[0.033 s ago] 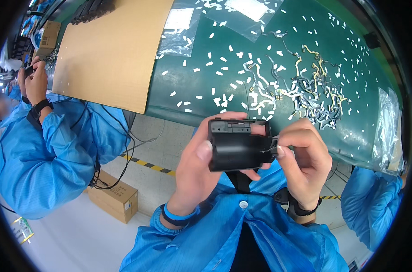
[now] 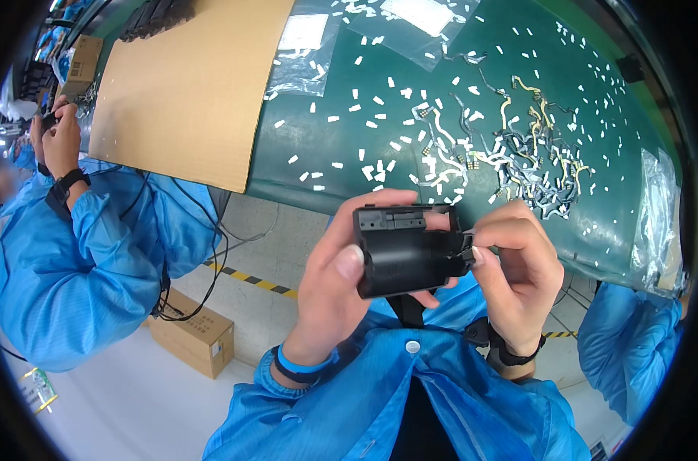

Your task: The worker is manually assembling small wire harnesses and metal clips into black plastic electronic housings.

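Observation:
My left hand [image 2: 326, 284] is wrapped round a black plastic housing [image 2: 410, 261], its thumb on the near left end and its fingers behind. The housing has a rounded body, a hinge-like strip along its far edge and an opening at the upper right, through which a fingertip shows. My right hand [image 2: 518, 265] is closed in a pinch at the housing's right end. Thumb and index finger meet on a small, thin piece there, too small to make out. Both hands are held in front of my body, by the near edge of the green table [image 2: 326, 142].
A heap of short cables [image 2: 533, 169] and many scattered white connector pieces [image 2: 368, 170] lie on the table. Left of them is a cardboard sheet [image 2: 187, 92]; plastic bags [image 2: 299, 69] lie beyond. Co-workers in blue sit at left [image 2: 95, 261] and right [image 2: 625, 346]. A carton [image 2: 195, 338] stands on the floor.
The housing has tilted slightly, its right end shifting a little to the right and nearer my body. Both hands keep their grip in almost the same place.

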A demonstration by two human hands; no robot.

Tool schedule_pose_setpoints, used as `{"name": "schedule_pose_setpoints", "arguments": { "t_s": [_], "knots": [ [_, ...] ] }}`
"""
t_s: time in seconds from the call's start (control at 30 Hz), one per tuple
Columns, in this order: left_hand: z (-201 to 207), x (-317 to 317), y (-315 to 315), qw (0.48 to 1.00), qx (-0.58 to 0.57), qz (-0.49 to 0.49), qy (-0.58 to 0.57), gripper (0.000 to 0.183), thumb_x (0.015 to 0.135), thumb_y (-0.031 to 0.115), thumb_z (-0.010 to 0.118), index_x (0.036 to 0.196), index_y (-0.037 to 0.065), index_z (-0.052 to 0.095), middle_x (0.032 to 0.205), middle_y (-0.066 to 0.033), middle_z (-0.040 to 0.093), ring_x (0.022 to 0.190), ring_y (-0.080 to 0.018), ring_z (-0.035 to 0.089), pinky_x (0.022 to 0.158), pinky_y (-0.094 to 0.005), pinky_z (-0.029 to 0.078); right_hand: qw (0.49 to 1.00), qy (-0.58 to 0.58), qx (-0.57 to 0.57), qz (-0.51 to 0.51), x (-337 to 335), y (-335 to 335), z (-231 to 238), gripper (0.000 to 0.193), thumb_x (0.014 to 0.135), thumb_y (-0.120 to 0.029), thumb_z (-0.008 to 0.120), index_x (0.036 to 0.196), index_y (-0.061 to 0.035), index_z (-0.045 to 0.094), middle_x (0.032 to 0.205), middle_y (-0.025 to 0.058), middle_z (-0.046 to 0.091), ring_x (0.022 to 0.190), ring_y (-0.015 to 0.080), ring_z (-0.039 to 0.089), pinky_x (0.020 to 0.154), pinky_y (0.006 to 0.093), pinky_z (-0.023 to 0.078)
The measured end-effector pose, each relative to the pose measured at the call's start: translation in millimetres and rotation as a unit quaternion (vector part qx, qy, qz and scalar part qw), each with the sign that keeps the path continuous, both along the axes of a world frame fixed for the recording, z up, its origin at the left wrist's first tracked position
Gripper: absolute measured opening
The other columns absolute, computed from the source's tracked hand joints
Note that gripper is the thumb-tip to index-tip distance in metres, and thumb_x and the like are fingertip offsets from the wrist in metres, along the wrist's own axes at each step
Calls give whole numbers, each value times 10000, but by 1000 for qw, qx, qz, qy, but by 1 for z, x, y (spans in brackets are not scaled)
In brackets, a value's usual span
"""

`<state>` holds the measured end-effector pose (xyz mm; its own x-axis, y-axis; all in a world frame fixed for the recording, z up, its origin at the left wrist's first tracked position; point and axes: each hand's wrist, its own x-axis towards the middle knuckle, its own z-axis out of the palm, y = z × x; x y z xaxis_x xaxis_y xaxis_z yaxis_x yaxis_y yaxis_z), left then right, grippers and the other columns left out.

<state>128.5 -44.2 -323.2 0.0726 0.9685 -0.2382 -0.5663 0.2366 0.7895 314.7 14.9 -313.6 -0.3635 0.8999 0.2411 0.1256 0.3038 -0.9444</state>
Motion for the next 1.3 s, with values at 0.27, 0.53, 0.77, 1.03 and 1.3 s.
{"name": "schedule_pose_setpoints", "arguments": {
  "t_s": [0.27, 0.53, 0.77, 1.03, 1.3],
  "knots": [
    [4, 2, -2, 999, -7, 24, -43, 818, 953, 564, 504, 1442, -69, 331, 1295, -409, 527, 975, -470, 697, 677, -492, 653, 999, -16, 43, 28, -3, 1, 3, 140, 787, 77, 734, 914, 30, 700, 838, 125, 664, 725, 206, 631, 625, 293, 489],
    [1, 0, -3, 993, 12, 32, -114, 600, 950, 150, 615, 1458, -11, 338, 1328, -289, 570, 1032, -373, 697, 748, -399, 655, 998, -28, 55, 12, -2, -1, -1, 161, 781, 91, 729, 928, 29, 706, 837, 126, 666, 724, 206, 641, 611, 292, 493],
    [-2, 5, -5, 998, 16, 63, -24, 604, 881, -81, 647, 1412, 14, 374, 1300, -259, 596, 1037, -304, 698, 777, -359, 650, 997, -25, 64, 25, -4, -4, 1, 165, 776, 102, 723, 925, 35, 706, 826, 124, 670, 721, 214, 638, 607, 299, 497],
    [0, 8, -4, 995, -39, 88, 30, 573, 842, -31, 690, 1347, -19, 418, 1184, -254, 620, 923, -301, 720, 668, -353, 646, 998, -22, 56, 35, -5, -5, 1, 165, 782, 100, 721, 933, 34, 705, 826, 119, 675, 721, 212, 639, 594, 298, 497],
    [-3, 8, -5, 995, 1, 96, 24, 571, 880, 136, 699, 1348, -26, 414, 1161, -268, 612, 875, -337, 720, 647, -409, 648, 997, -20, 61, 42, -6, -3, -1, 166, 790, 91, 725, 945, 32, 706, 826, 123, 673, 717, 210, 647, 594, 295, 496]
  ]
}}
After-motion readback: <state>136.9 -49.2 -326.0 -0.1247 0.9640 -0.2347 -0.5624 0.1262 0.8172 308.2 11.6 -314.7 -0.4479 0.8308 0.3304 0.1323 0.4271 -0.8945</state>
